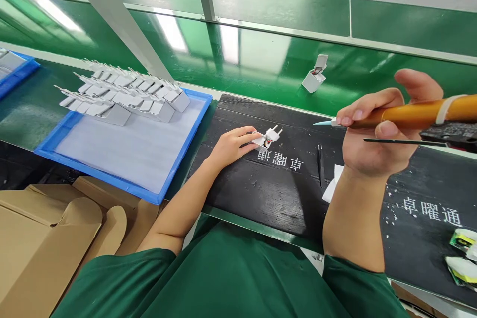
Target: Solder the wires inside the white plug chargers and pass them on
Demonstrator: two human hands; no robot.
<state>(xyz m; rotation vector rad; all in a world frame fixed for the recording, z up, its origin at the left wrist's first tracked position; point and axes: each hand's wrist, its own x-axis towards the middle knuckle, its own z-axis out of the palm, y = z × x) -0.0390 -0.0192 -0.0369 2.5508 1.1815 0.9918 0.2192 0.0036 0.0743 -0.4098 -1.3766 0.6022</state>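
Note:
My left hand (236, 145) is closed on a small white charger housing (261, 143) on the black mat. Its cap with two metal plug pins (273, 134) stands open, and small coloured parts show inside. Raised at the right, my right hand (383, 129) grips an amber glue syringe (404, 113), whose pale blue tip (323, 123) points left, apart from the housing. A thin dark rod (404, 141) also crosses that palm; its kind I cannot make out. Black tweezers (321, 165) lie on the mat between my hands, beside a white paper piece (331, 188).
A blue tray (164, 189) at left carries rows of white charger housings (122, 94). Another open housing (313, 79) stands on the green bench (261, 69). Circuit boards (462, 258) and white scraps lie at right on the black mat (253, 198). Cardboard boxes (48, 238) are lower left.

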